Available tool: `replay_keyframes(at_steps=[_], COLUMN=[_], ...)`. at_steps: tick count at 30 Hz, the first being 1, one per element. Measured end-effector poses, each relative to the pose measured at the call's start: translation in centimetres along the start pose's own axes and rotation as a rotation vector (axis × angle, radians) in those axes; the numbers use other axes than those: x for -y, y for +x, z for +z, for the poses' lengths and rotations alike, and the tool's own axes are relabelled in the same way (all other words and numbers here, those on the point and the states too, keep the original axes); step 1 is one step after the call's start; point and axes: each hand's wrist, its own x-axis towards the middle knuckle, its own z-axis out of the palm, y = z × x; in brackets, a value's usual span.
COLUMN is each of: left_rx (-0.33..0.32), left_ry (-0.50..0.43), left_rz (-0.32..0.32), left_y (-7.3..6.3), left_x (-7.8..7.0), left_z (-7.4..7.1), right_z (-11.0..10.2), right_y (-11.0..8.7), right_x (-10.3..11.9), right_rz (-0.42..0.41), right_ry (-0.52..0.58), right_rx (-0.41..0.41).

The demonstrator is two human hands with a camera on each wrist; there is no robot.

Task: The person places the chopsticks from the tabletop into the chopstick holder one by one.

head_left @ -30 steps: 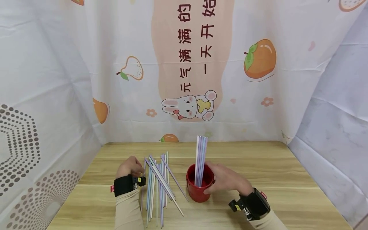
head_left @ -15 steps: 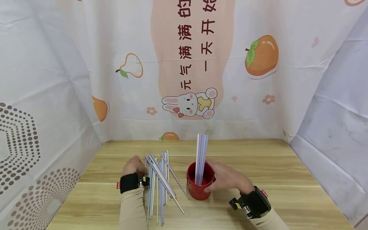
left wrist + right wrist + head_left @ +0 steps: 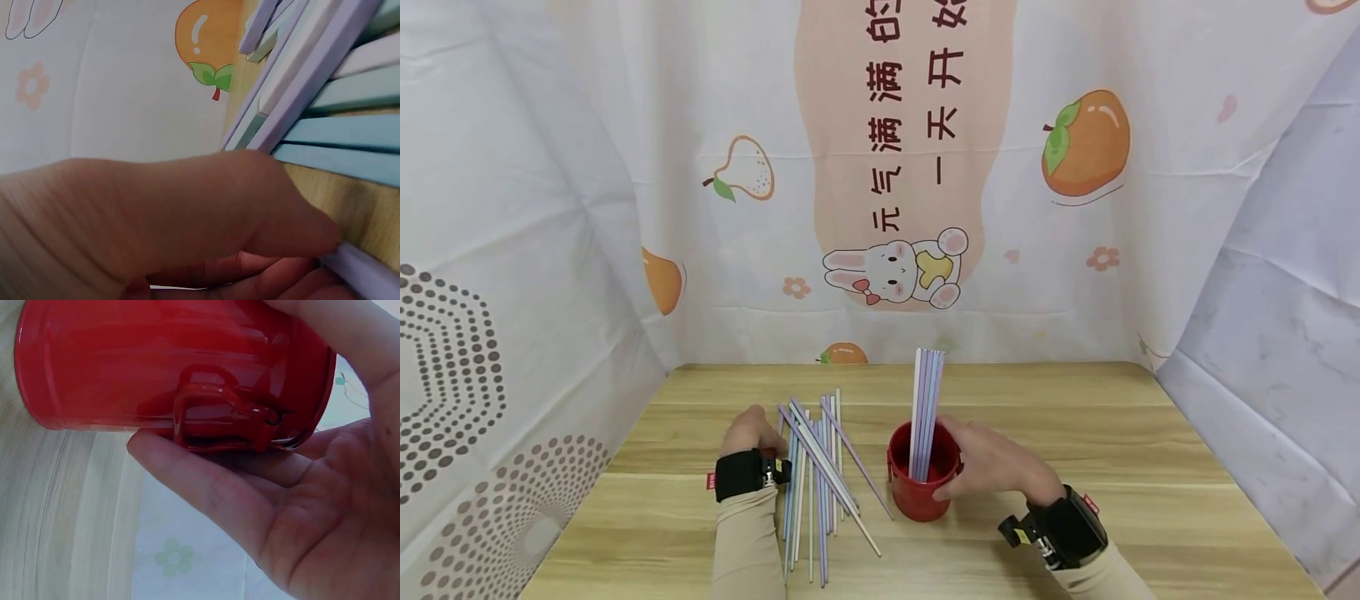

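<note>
At the left of a loose pile of pastel chopsticks (image 3: pixel 824 492), my left hand (image 3: pixel 752 431) pinches a purple chopstick (image 3: pixel 365 273) between thumb and curled fingers. That chopstick lies at the outer side of the pile, mostly hidden by the hand and sleeve in the head view. My right hand (image 3: pixel 992 460) grips a small red metal pail (image 3: pixel 920 502) from its right side, thumb and fingers around the wall near the rim. Upright in the pail leans a bundle of white, purple and blue chopsticks (image 3: pixel 927 408). A small wire-like handle (image 3: pixel 212 419) shows on the pail's side.
The wooden table (image 3: pixel 1075 417) carries everything. A printed white cloth (image 3: pixel 760 275) hangs behind its far edge, with more cloth at both sides. Some chopsticks cross over others in the pile, and one purple chopstick (image 3: pixel 857 458) slants towards the pail.
My left hand has shifted right, closer to the pile, with the purple chopstick at its fingers. My right hand and the pail stay in place. The head view has tilted slightly.
</note>
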Motion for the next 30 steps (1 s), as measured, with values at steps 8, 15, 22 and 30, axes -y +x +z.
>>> replay_keyframes(at_steps=[8, 15, 22, 30], left_rx=[0.022, 0.008, -0.026, -0.125], left_ry=[0.017, 0.042, -0.013, -0.185], left_rz=[-0.007, 0.029, 0.026, 0.153], left_y=[-0.6, -2.3, -3.8, -5.4], left_x=[0.5, 0.5, 0.5, -1.8], left_z=[-1.1, -4.0, -5.8, -6.4], right_z=[0.0, 0.0, -0.1, 0.0], right_y=[0.0, 0.0, 0.0, -0.1], right_x=[0.0, 0.1, 0.2, 0.2], right_rz=[0.003, 0.015, 0.011, 0.004], right_ry=[0.024, 0.032, 0.029, 0.039], right_rx=[0.01, 0.014, 0.012, 0.011])
